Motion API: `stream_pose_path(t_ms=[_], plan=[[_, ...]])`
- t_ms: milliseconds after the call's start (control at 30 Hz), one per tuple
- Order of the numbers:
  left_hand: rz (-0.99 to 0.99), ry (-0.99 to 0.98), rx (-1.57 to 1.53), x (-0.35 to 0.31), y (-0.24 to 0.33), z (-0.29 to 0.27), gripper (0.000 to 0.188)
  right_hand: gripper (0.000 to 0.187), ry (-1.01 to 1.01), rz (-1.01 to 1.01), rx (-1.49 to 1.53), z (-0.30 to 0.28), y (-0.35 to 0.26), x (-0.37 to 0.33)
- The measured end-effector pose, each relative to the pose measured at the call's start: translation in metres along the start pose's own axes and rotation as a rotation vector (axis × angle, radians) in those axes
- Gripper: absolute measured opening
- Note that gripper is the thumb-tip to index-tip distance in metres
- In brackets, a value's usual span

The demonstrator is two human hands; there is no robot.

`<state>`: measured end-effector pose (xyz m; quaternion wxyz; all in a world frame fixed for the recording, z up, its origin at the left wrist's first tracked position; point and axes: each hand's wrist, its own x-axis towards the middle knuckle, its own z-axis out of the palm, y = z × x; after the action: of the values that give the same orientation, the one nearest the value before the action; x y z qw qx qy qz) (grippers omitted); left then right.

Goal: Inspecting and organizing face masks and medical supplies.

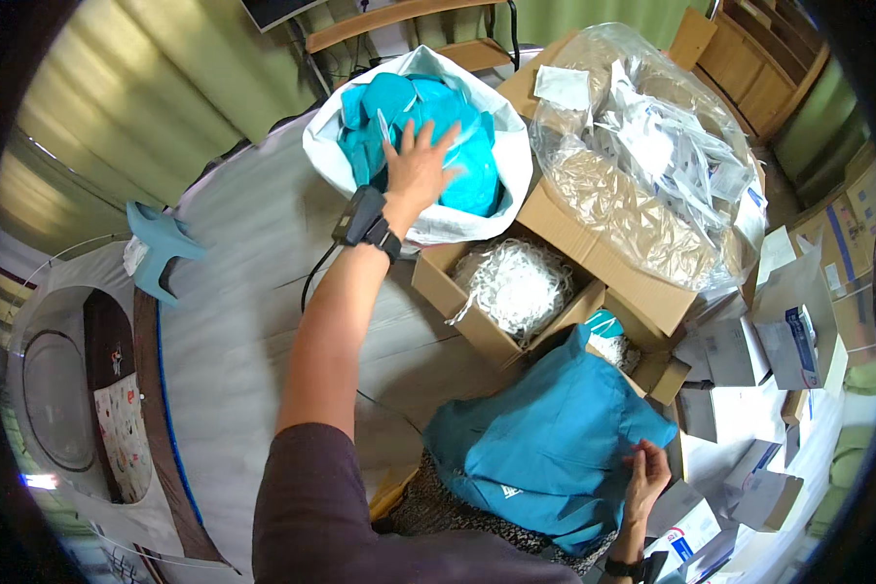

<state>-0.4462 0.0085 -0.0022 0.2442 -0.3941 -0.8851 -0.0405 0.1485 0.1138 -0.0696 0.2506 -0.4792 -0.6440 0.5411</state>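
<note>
My left hand (420, 173) is stretched out over a white woven sack (323, 146) full of bright teal cloth pieces (472, 161). Its fingers are spread, with the tips at the cloth; they look slightly blurred. A darker teal cloth (526, 448) with a small white print lies spread across my lap. At that cloth's right edge, my right hand (647, 472) has its fingers pinched together on the fabric. Straps or devices are worn on both wrists, and a black cable runs from the left one.
An open carton (448, 282) of white shredded filler stands beyond my lap. Beside it, a smaller carton (667, 375) holds teal and white pieces. A large box (603, 243) carries clear bags of white packets. Several small white boxes (740, 350) crowd the right; a blue stool (156, 248) stands left.
</note>
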Motion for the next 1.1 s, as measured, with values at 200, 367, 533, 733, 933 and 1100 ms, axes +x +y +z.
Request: stream_pose_path(t_ms=[200, 367, 533, 733, 933, 1100], plan=[[-0.194, -0.489, -0.181, 0.042, -0.017, 0.099, 0.079, 0.015, -0.021, 0.033, -0.111, -0.005, 0.01, -0.002], [-0.208, -0.499, 0.053, 0.078, -0.003, 0.149, 0.069, 0.012, 0.071, 0.072, -0.12, 0.005, 0.011, 0.003], [0.003, -0.642, 0.084, 0.087, 0.018, 0.148, 0.074, 0.008, 0.103, 0.123, -0.095, 0.015, 0.012, 0.01], [0.02, -0.515, 0.061, 0.079, -0.006, 0.157, 0.089, 0.018, 0.1, 0.201, 0.098, -0.019, -0.015, 0.025], [-0.115, -0.595, -0.161, 0.108, -0.011, 0.099, 0.09, 0.017, 0.219, -0.066, -0.134, -0.12, -0.055, 0.097], [-0.191, -0.452, 0.074, 0.096, -0.016, 0.044, 0.084, 0.023, 0.409, -0.338, -0.339, -0.212, -0.114, 0.192]])
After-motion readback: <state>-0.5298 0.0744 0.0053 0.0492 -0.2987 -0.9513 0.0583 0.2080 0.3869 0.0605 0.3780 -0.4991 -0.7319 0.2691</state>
